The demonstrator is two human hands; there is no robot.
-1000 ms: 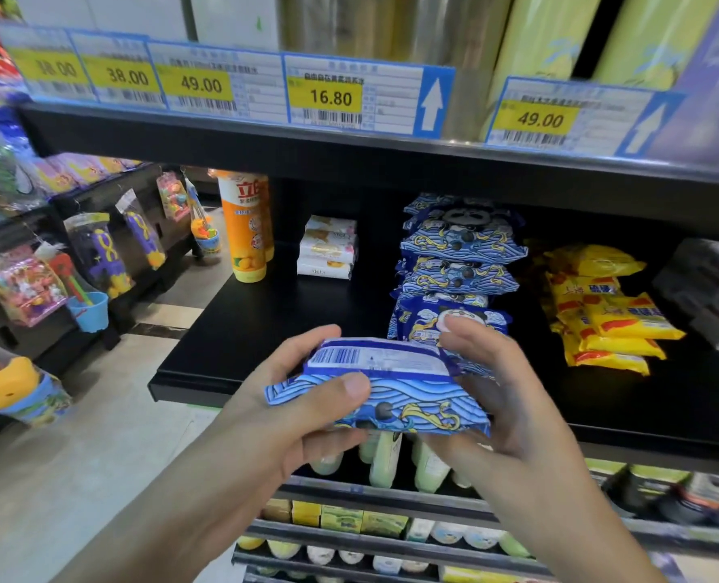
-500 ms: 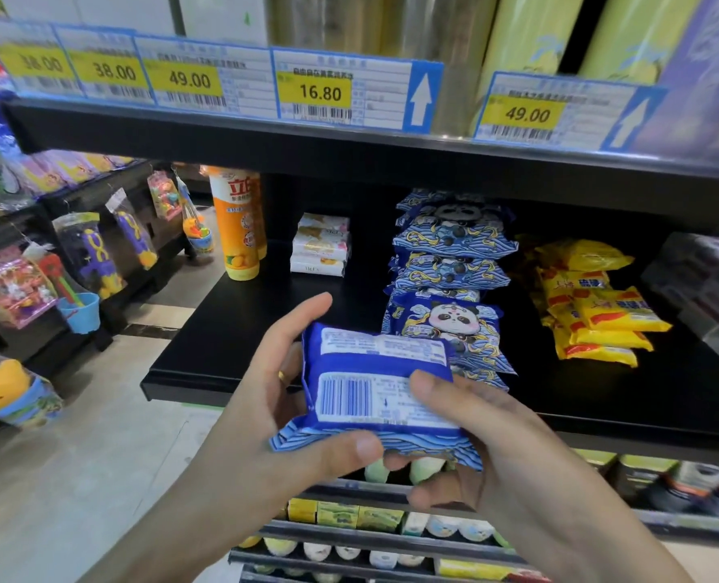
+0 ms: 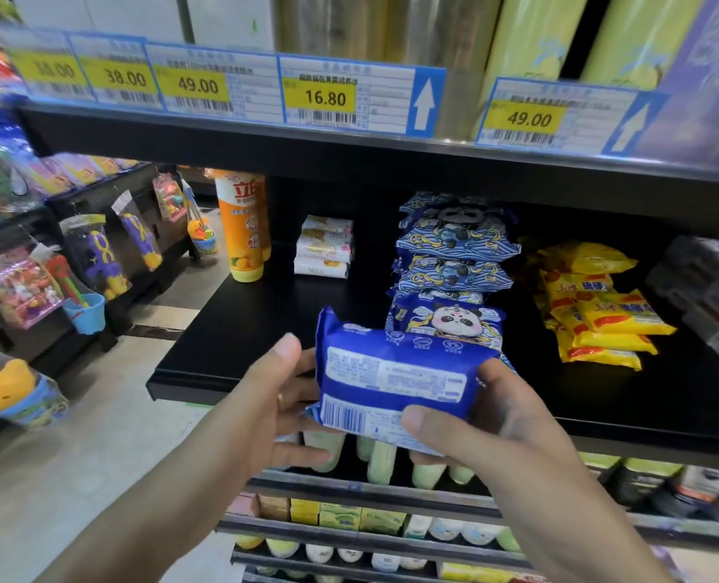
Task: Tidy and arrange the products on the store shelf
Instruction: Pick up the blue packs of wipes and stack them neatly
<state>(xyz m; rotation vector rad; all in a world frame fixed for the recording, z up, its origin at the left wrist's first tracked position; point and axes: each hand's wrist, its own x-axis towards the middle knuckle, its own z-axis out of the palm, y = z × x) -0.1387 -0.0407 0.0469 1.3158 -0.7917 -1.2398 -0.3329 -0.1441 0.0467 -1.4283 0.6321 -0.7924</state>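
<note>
In the lower centre of the frame, both hands grip 1 blue panda packet (image 3: 395, 380) in front of the black shelf (image 3: 240, 326). The left hand (image 3: 277, 410) cups its left end; the right hand (image 3: 488, 422) pinches its right end, thumb across the barcode. Its glossy, pillow-shaped back panel faces up. The packet seems to be mid-turn before restocking; next it likely needs flipping panda-side up and laying on the blue panda stack (image 3: 454, 263) just behind. Farther right lie crinkly yellow packets (image 3: 597, 313); upper left stand an orange bottle (image 3: 242, 229) and boxy soap bars (image 3: 324, 252).
</note>
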